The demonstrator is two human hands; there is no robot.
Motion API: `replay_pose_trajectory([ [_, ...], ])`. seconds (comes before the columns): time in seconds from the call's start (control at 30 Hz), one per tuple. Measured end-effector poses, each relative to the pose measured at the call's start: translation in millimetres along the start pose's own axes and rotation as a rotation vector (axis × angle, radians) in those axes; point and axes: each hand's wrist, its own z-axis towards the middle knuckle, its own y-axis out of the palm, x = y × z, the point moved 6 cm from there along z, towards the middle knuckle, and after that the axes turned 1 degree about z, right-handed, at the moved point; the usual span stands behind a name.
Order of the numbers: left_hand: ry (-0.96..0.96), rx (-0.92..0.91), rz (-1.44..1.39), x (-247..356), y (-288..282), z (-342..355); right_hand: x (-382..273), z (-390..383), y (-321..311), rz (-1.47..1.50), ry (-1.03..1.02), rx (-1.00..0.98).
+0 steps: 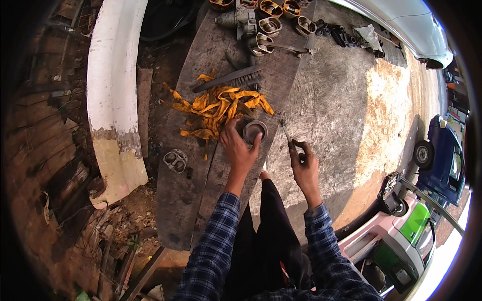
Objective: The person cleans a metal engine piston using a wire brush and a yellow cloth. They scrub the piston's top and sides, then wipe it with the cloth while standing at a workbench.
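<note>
My left hand (238,146) curls around a grey piston (255,132) at the bench edge, fingers on one side and thumb on the other. The piston's round face points up. My right hand (305,169) is out past the bench's right edge, closed on a thin metal tool (286,131). Its slim shaft points up and left, apart from the piston; its exact kind is unclear. Shredded orange-yellow rags (221,106) lie just beyond my left hand. A dark wire brush (228,80) rests against them.
The worn wooden bench (183,210) carries a small piston (175,160) at left. Several more pistons (270,26) stand at its far end, one with a connecting rod (286,47). A white beam (114,65) runs along the left. Vehicles, including a blue truck (442,160), stand at right.
</note>
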Motion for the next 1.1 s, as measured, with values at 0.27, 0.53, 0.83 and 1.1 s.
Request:
replay_pose_trajectory([
  [0.27, -0.02, -0.206, 0.132, 7.9, 16.4, 1.9, 9.7, -5.2, 6.5, 0.086, -0.043, -0.019],
  [0.53, 0.157, -0.317, -0.206, -1.0, -19.8, 34.7, -19.2, -18.6, -3.9, 0.054, -0.094, -0.041],
  [0.83, 0.043, 0.006, -0.096, -11.1, 19.0, 19.8, -33.0, -45.0, 20.4, 0.014, -0.194, -0.038],
  [1.1, 0.074, 0.059, -0.112, -9.5, 18.4, 19.3, -45.3, -32.8, 33.5, 0.051, -0.116, -0.048],
])
